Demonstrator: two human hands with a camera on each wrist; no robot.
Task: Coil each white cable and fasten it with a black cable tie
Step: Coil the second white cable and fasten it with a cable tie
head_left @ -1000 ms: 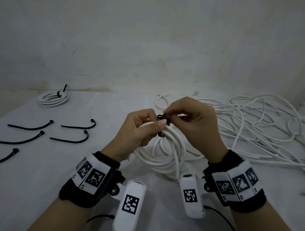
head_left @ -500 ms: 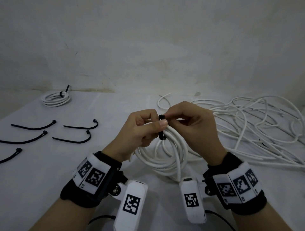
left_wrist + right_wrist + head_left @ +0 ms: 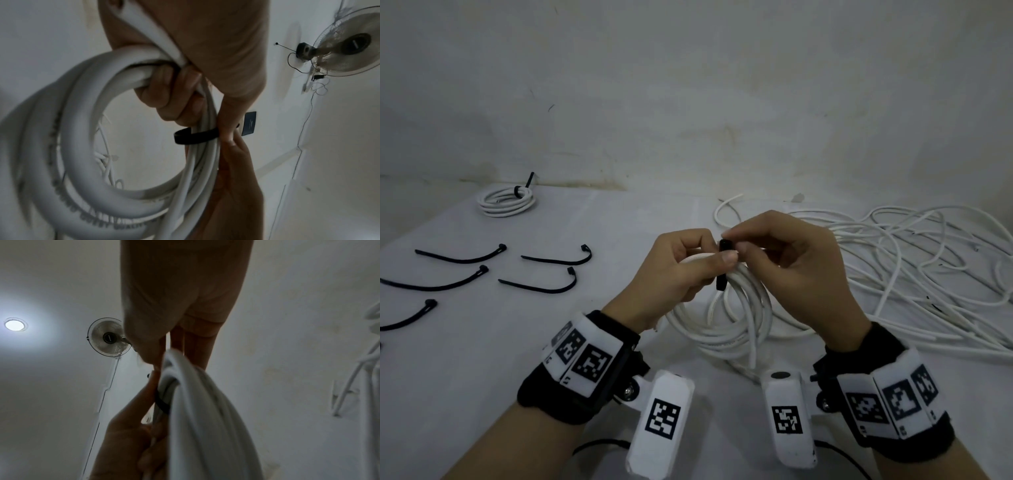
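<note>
Fastening a black cable tie (image 3: 722,265) round a white cable coil (image 3: 726,318) held above the table (image 3: 517,342).

The left hand (image 3: 674,277) grips the coil's top; the right hand (image 3: 791,263) pinches the tie's upper end. Left of the coil lie five spare ties (image 3: 541,286); a loose cable heap (image 3: 914,274) lies right.
</note>
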